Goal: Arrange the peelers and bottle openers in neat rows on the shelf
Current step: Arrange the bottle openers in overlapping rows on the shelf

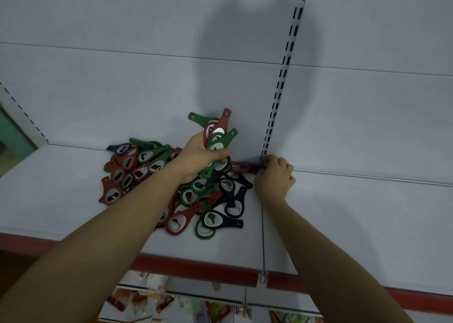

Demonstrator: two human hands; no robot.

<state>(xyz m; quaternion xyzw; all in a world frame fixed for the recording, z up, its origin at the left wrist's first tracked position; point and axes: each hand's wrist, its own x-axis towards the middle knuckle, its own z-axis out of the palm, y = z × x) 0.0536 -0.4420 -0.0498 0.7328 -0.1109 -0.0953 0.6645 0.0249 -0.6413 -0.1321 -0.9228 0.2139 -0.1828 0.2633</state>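
Grey shelf (pixel 343 212) carries a loose pile of bottle openers (pixel 193 196) mid-board: probably light, stiff, flat, slippery when bunched, best pinched by the handles. The left hand (pixel 198 157) clamps a bunch (pixel 218 135) just above the pile; the right hand (pixel 274 175) curls beside it at the back edge, grip unclear.

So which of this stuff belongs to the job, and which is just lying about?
Job: heap of red, green and black flat bottle openers; bunch of openers gripped in left hand; dark red piece pinched by right hand; grey shelf.
Lying about: slotted upright; packets hanging below.
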